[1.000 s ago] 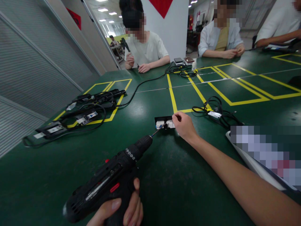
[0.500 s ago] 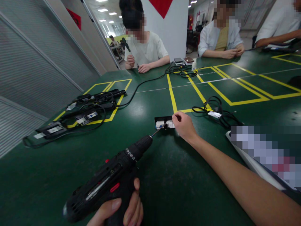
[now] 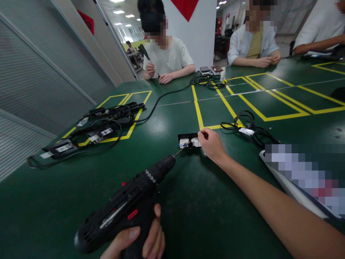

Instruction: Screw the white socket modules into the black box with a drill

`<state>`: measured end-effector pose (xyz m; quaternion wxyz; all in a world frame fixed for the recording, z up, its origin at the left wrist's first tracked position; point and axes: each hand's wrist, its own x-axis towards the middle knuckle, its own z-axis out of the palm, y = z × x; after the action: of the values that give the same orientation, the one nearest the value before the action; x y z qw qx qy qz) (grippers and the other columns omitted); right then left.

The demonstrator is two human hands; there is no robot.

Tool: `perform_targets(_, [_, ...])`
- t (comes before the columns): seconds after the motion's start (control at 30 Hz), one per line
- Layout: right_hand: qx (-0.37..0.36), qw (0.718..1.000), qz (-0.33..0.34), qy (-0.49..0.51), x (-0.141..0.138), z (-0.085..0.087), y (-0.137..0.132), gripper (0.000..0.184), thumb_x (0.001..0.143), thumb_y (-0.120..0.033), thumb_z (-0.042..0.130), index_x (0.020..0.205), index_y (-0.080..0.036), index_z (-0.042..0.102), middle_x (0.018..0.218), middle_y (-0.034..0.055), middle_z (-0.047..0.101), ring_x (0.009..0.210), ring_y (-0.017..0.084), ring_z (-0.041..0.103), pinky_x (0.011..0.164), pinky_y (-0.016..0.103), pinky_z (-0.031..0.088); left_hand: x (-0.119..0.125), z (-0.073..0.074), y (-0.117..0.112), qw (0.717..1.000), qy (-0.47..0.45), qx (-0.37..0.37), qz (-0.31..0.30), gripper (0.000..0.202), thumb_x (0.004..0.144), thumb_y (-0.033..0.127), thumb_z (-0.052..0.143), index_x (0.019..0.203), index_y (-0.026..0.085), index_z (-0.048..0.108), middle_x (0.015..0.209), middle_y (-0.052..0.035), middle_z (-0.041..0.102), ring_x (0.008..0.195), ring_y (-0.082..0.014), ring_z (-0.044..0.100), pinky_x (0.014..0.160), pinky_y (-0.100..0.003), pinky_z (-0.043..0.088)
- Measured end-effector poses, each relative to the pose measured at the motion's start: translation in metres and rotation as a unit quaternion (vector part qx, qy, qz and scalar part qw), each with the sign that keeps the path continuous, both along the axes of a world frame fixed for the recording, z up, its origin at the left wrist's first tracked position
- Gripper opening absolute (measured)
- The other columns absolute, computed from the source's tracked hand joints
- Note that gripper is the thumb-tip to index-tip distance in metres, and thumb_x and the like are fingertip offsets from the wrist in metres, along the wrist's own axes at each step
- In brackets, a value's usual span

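My left hand (image 3: 152, 237) is wrapped around the handle of a black cordless drill (image 3: 129, 198) with red buttons. The drill points up and to the right, and its long thin bit (image 3: 182, 150) reaches the middle of a small black part with white blocks (image 3: 184, 142) on the table. Whether the tip sits in a screw is too small to tell. At the right end of that small part, my right hand (image 3: 211, 144) is closed, thumb and fingers pinching its edge. The fingertips partly hide that end.
Black cables and adapters (image 3: 107, 122) lie at the left on the green table (image 3: 113, 194). A coiled cable (image 3: 245, 124) and a pale-edged flat object (image 3: 285, 187), blurred, are at the right. Several people sit across; one person's hand (image 3: 150, 69) holds a dark tool.
Almost nothing differs. The drill and the whole view have shifted very slightly to the right, with the bit still at the small part and my right hand still pinching it.
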<state>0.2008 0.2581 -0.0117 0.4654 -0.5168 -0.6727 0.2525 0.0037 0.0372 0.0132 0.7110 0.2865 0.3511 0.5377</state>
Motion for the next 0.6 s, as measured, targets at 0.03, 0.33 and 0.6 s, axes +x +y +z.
perform_targets(0.03, [0.0, 1.0, 0.0, 0.0, 0.0001, -0.0002, 0.0, 0.024, 0.084, -0.03, 0.04, 0.077, -0.017, 0.059, 0.076, 0.0049, 0.061, 0.071, 0.016, 0.053, 0.065, 0.028, 0.039, -0.0002, 0.0, -0.0001, 1.0, -0.001, 0.0, 0.0, 0.034, 0.081, 0.031, 0.037, 0.101, 0.012, 0.057, 0.048, 0.0018, 0.041, 0.038, -0.0136, 0.039, 0.046, -0.034, 0.039])
perform_targets(0.33, [0.003, 1.0, -0.002, 0.005, -0.0006, -0.0017, 0.0009, 0.024, 0.084, -0.03, 0.04, 0.078, -0.016, 0.059, 0.077, 0.0052, 0.061, 0.071, 0.016, 0.054, 0.066, 0.028, 0.039, -0.0002, -0.0021, 0.0002, 1.0, -0.014, 0.003, -0.008, 0.034, 0.08, 0.032, 0.038, 0.102, 0.013, 0.057, 0.048, 0.002, 0.041, 0.037, -0.0132, 0.039, 0.046, -0.034, 0.039])
perform_targets(0.6, [0.001, 1.0, -0.002, 0.007, -0.0007, -0.0017, 0.0004, 0.024, 0.083, -0.03, 0.041, 0.078, -0.017, 0.06, 0.077, 0.0053, 0.061, 0.071, 0.017, 0.054, 0.066, 0.029, 0.04, -0.0006, -0.0036, -0.0001, 1.0, -0.022, 0.005, -0.014, 0.034, 0.079, 0.033, 0.04, 0.102, 0.013, 0.057, 0.048, 0.0019, 0.041, 0.036, -0.0127, 0.038, 0.046, -0.033, 0.039])
